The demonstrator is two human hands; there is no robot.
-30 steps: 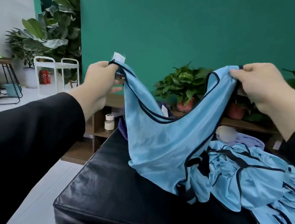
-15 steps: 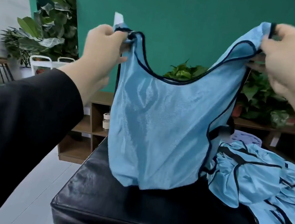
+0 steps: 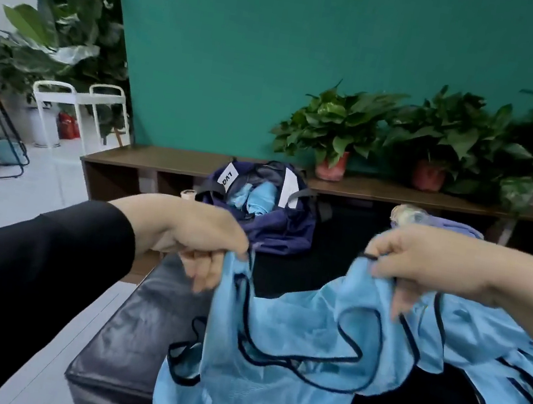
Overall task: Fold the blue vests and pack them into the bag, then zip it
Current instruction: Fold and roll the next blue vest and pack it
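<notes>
Vest (image 3: 271, 350) being lowered onto the front edge of the black bench (image 3: 124, 329), one shoulder pinched in the curled fingers of the left hand (image 3: 198, 240), the other in those of the right hand (image 3: 421, 261). Keeping both shoulders level and taut should give a clean fold. One bag (image 3: 267, 209) is lying open at the far edge, already holding blue cloth; a heap of vests (image 3: 493, 357), number unclear, is lying at the right edge.

I can't read the bag (image 3: 275, 223) label; behind it the plants (image 3: 438, 137) blur, and 1 vest (image 3: 268, 373) runs past the bottom edge.
</notes>
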